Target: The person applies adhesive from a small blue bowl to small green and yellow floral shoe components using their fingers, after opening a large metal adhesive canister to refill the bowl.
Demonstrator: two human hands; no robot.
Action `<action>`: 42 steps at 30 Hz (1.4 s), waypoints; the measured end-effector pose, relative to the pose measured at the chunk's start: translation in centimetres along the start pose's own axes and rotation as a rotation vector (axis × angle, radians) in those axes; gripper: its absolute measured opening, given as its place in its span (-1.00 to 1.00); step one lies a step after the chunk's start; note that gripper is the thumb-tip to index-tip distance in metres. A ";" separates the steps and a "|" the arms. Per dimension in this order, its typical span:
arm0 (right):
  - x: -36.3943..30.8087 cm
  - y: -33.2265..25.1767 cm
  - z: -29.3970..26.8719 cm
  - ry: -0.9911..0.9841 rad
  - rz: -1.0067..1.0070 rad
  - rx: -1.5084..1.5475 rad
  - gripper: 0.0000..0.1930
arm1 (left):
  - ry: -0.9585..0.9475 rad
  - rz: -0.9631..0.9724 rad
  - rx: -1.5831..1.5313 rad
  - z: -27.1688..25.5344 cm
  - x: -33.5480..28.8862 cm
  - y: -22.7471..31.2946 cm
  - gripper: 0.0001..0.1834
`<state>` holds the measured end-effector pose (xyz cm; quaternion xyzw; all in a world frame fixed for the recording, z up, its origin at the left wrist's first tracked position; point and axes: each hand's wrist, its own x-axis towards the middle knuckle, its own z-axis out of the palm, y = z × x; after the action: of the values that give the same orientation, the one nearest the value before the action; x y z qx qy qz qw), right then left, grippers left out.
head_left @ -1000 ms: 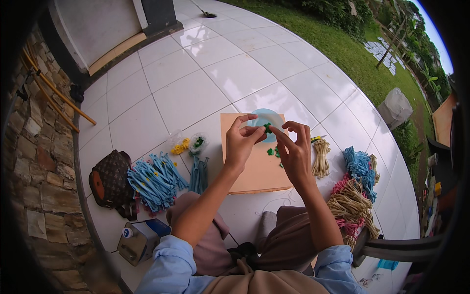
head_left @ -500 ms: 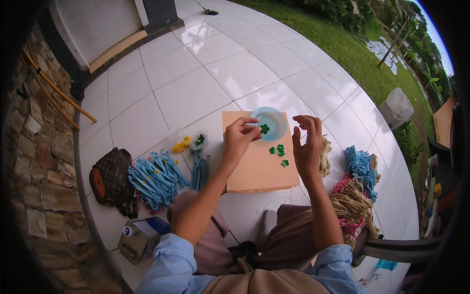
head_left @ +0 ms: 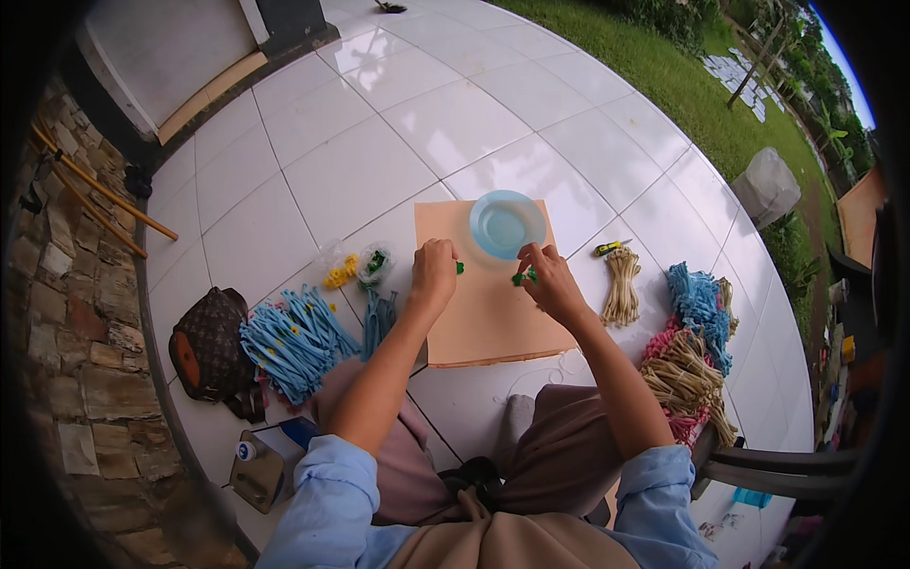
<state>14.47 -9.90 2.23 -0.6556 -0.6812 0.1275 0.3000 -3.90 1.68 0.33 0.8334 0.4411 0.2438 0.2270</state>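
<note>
Our hands sit lower now: left hand (head_left: 436, 273) at one green flower (head_left: 460, 267), lower left of the blue bowl (head_left: 482, 216); right hand (head_left: 548, 282) at more flowers (head_left: 518, 280) below it. We cannot tell whether fingers pinch. Likely light, stiff; grip petal edges.

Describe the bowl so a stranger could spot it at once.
On the white tiled floor lies a flat tan board. Toward its far right corner, just beyond the right hand, sits the bowl. Unlike the small green pieces at that hand, it is wide, round and pale blue.
</note>
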 end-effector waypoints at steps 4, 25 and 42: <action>-0.1 -0.3 0.9 0.035 -0.047 -0.208 -0.72 | 0.019 -0.020 0.101 0.0 -0.1 0.0 -0.94; 3.2 -1.1 0.1 0.146 0.241 0.559 -0.63 | -0.277 -0.192 -0.515 -2.1 1.0 3.9 -0.81; 4.0 0.8 1.8 0.051 -0.006 -0.366 -0.48 | -0.155 -0.365 -0.645 1.9 4.0 1.2 -0.83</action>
<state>14.26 -5.52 1.37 -0.7003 -0.6871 -0.0160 0.1930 -0.03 4.12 0.42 0.6428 0.4644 0.2618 0.5501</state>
